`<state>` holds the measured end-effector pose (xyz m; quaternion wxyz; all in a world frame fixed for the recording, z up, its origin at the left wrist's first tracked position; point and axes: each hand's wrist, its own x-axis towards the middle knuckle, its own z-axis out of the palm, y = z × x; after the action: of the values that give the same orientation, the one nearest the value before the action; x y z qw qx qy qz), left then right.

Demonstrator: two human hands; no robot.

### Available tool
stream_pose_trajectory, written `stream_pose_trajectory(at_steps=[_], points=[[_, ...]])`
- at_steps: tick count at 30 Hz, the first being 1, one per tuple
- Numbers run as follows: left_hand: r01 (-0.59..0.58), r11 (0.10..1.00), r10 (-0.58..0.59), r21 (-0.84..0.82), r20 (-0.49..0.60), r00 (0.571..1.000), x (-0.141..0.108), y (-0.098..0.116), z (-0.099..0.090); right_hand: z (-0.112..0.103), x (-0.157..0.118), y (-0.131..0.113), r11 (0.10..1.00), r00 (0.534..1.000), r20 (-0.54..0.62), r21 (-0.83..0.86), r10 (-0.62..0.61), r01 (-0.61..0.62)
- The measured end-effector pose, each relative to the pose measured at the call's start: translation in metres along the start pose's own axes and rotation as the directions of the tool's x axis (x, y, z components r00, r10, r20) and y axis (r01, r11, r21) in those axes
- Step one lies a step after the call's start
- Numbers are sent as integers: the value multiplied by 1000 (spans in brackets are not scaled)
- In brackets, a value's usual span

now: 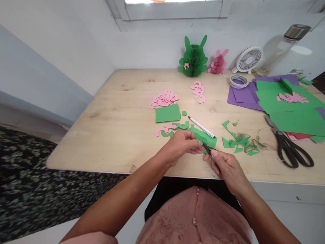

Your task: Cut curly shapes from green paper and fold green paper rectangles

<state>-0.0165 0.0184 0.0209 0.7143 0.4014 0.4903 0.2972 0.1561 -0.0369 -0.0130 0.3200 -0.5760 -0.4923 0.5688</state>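
Observation:
Near the table's front edge, my left hand (183, 145) pinches a small piece of green paper (201, 137). My right hand (226, 166) is closed round a small dark cutting tool (207, 149), probably small scissors, whose tip touches the green piece. A larger green sheet (212, 141) lies under and behind the fingers. Curved green and pink pieces (166, 129) rest just left of my left hand. Behind them is a green rectangle stack (167, 113), and a white pen (202, 126) lies beyond my hands.
Green scraps (238, 139) and large black scissors (291, 147) lie to the right. Pink cut-outs (165, 99) sit behind the green stack. Farther back are a green paper figure (195, 59), a pink one (218, 64), a fan (249, 59), tape (239, 81), a bottle and coloured sheets (291, 120).

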Motion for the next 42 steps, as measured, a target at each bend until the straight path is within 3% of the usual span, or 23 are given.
stream_pose_trajectory(at_steps=[42], points=[[-6, 1000, 6, -5, 34, 999, 0, -3, -3, 1, -2, -5, 1000, 1000, 10, -10, 5, -5]])
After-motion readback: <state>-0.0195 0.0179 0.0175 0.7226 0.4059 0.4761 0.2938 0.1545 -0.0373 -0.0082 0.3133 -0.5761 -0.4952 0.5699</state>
